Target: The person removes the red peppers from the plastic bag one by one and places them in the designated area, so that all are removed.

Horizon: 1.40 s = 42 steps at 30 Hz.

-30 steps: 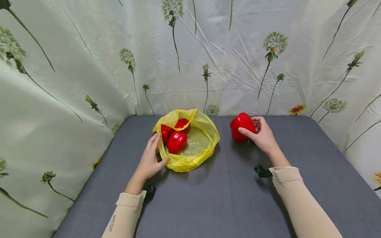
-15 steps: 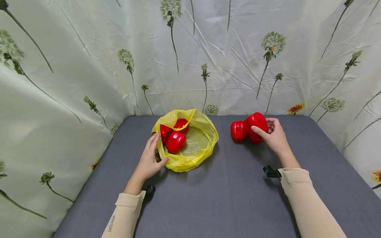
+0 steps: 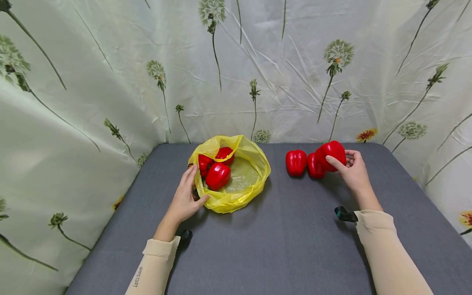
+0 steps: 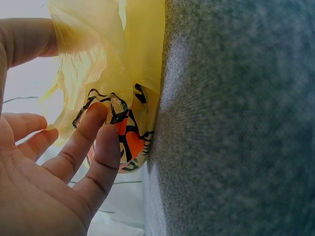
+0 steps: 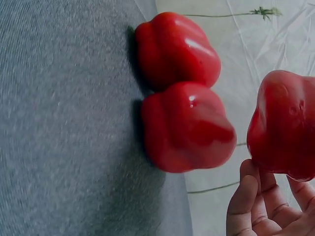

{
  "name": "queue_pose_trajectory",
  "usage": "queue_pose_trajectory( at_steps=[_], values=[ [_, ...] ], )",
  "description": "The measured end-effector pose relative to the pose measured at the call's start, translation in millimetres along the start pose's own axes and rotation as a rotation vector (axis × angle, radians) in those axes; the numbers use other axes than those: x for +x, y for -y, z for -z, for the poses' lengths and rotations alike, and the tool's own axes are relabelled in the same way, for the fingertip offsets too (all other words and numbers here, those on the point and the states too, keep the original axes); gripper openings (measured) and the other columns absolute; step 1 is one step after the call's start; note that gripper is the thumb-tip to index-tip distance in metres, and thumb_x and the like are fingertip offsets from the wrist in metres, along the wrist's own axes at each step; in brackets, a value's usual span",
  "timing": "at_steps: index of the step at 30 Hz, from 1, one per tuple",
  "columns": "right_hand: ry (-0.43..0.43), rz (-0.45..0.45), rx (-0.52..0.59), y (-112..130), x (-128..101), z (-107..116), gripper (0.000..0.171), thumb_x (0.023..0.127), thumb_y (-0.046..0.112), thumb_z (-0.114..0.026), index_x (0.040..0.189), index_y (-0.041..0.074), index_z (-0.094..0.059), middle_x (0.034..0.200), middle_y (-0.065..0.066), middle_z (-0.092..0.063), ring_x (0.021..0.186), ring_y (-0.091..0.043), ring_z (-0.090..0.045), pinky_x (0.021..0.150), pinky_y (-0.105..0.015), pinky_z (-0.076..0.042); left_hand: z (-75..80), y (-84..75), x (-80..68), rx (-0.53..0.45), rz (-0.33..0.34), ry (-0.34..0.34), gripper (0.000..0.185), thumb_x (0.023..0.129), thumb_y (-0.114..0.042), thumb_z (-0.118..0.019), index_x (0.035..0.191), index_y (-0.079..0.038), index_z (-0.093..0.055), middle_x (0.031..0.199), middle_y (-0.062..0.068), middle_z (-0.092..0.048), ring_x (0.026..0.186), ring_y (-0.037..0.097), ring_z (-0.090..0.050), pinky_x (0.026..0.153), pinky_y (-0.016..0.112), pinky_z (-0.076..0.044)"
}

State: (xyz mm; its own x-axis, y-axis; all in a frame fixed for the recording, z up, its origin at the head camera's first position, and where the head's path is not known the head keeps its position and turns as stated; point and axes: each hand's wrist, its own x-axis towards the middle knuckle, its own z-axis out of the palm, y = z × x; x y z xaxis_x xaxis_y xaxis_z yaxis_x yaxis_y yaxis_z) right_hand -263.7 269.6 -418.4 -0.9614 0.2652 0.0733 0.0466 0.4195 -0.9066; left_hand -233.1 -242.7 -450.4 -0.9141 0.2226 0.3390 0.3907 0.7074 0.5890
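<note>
A yellow plastic bag (image 3: pixel 241 192) lies open on the grey table (image 3: pixel 280 246), with three red peppers (image 3: pixel 218 175) inside. My left hand (image 3: pixel 191 186) holds the bag's near-left rim, thumb on one side and fingers (image 4: pixel 93 132) on the other. Two more red peppers (image 3: pixel 296 162) stand side by side on the table at the right, and the right wrist view shows them (image 5: pixel 184 128) touching. My right hand (image 3: pixel 348 166) grips a further red pepper (image 3: pixel 333 152), lifted just right of that pair; it shows as the held pepper (image 5: pixel 283 128) above my fingertips (image 5: pixel 251 196).
A floral curtain (image 3: pixel 236 73) closes in the table at the back and on both sides. Bare grey cloth lies between the bag and the pair of peppers, and across the near half of the table.
My right hand has carried its pepper to the right, from the left pepper to past the second one, uncovering both peppers on the table. The left hand and the bag have stayed still.
</note>
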Motion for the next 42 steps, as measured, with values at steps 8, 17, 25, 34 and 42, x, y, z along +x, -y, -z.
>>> queue_pose_trajectory(
  at_steps=[8,17,25,34,42],
  values=[
    [-0.04,-0.05,0.055,-7,-1,7,0.05,0.099,0.047,-0.071,0.133,0.023,-0.042,0.112,0.007,-0.052,0.094,-0.001,-0.053,0.072,-0.016,-0.055,-0.5,0.2,0.7,0.002,-0.004,-0.002,0.103,0.086,-0.013,-0.087,0.169,0.0,-0.026,0.174,0.021,-0.028,0.119,0.034,-0.059,0.068,0.025,-0.051],
    [-0.068,-0.103,0.05,-20,2,11,0.063,0.099,0.05,-0.07,0.14,0.013,-0.039,0.116,0.003,-0.05,0.09,0.001,-0.053,0.07,-0.014,-0.054,-0.4,-0.4,-0.3,0.004,-0.001,0.004,0.103,0.086,-0.013,-0.087,0.169,0.001,-0.027,0.174,0.022,-0.028,0.134,0.038,-0.054,0.074,0.032,-0.056],
    [-0.095,-0.139,-0.001,-34,5,16,0.08,0.098,0.055,-0.068,0.149,0.005,-0.033,0.121,-0.001,-0.051,0.091,-0.003,-0.05,0.068,-0.015,-0.053,-0.6,-0.8,-0.8,0.005,0.006,0.008,0.104,0.086,-0.013,-0.087,0.169,0.0,-0.026,0.174,0.021,-0.028,0.143,0.039,-0.047,0.075,0.034,-0.054],
    [-0.067,-0.178,0.02,-38,5,19,0.084,0.099,0.055,-0.065,0.152,-0.001,-0.03,0.125,-0.009,-0.054,0.079,0.006,-0.054,0.066,-0.015,-0.054,-1.7,-0.4,-0.7,0.006,0.002,0.014,0.104,0.086,-0.013,-0.087,0.169,0.001,-0.026,0.174,0.021,-0.028,0.153,0.041,-0.04,0.098,0.043,-0.058],
    [-0.075,-0.209,-0.067,-43,6,19,0.093,0.099,0.059,-0.062,0.159,-0.003,-0.026,0.128,-0.016,-0.051,0.088,-0.007,-0.052,0.065,-0.014,-0.05,-1.4,0.3,-0.5,-0.011,0.002,0.012,0.104,0.086,-0.012,-0.087,0.169,0.001,-0.026,0.174,0.022,-0.028,0.158,0.043,-0.034,0.123,0.062,-0.04]
  ],
)
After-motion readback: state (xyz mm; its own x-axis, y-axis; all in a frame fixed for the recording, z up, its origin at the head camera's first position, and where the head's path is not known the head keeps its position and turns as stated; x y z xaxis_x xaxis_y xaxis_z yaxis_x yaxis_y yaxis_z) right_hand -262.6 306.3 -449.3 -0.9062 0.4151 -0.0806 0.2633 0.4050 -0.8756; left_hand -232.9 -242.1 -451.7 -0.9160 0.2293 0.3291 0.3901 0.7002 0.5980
